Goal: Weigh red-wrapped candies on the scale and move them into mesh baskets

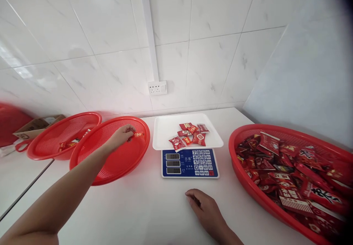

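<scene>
My left hand (122,136) is over the near red basket (107,166), fingers pinched at a small red and orange wrapped snack packet (139,134) by the basket's right side. My right hand (205,210) rests on the white table in front of the scale, its fingers loosely curled, with nothing visible in them. Between the baskets stands a digital scale with a blue keypad (190,164) and a white weighing tray (164,127). Several small red snack packets (199,138) lie loosely on the tray. The scale's digits are too faint to read surely.
A large red basket (239,177) full of red snack packets (289,186) stands at right. Behind the near left basket is another red basket (49,153) with a few packets. A cardboard box (35,127) lies far left. A socket (157,88) is on the tiled wall.
</scene>
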Demonstrator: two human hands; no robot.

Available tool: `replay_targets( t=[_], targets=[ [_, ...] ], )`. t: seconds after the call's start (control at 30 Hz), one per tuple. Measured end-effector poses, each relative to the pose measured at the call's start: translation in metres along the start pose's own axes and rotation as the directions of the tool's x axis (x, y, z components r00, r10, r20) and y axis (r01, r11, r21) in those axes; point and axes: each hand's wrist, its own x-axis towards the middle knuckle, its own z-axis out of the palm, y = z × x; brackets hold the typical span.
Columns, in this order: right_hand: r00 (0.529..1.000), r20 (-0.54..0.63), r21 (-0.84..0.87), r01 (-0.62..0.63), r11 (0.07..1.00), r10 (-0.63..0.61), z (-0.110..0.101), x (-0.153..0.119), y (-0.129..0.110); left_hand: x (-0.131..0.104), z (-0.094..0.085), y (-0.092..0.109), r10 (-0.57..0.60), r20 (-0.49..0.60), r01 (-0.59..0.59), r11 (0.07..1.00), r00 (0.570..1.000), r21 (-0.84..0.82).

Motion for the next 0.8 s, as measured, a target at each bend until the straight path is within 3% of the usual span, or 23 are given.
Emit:
replay_targets(
  t=[0.13,0.3,0.37,0.43,0.53,0.63,0.73,0.8],
  targets=[
    [1.0,0.002,-0.006,-0.008,1.0,0.008,0.0,0.0,-0.002,-0.005,0.024,0.03,0.039,0.066,-0.034,0.997,0.997,-0.076],
    [1.0,-0.003,0.006,-0.02,1.0,0.02,-0.001,0.0,-0.004,-0.01,0.086,0.091,0.144,0.268,-0.119,0.987,0.953,-0.107],
    [1.0,-0.004,0.008,-0.024,1.0,0.024,-0.001,0.0,-0.004,-0.013,0.114,0.124,0.264,0.362,-0.215,0.962,0.894,-0.17],
    [1.0,-0.007,0.017,-0.022,1.0,0.022,-0.002,0.0,-0.004,-0.014,0.134,0.156,0.425,0.428,-0.31,0.898,0.798,-0.313],
    [1.0,-0.012,0.033,-0.019,0.999,0.02,-0.003,-0.002,-0.003,-0.009,0.148,0.184,0.595,0.448,-0.484,0.803,0.667,-0.347],
    [1.0,-0.011,0.043,-0.012,0.999,0.012,-0.003,-0.004,-0.002,0.005,0.147,0.169,0.501,0.566,-0.597,0.802,0.655,-0.019],
    [1.0,0.006,0.043,-0.004,0.999,0.004,-0.003,-0.004,0.0,0.013,0.143,0.124,0.235,0.69,-0.605,0.711,0.684,0.358],
    [1.0,0.019,0.034,0.0,0.999,-0.001,-0.002,-0.004,0.001,0.012,0.142,0.094,0.165,0.685,-0.602,0.648,0.71,0.468]
  ],
)
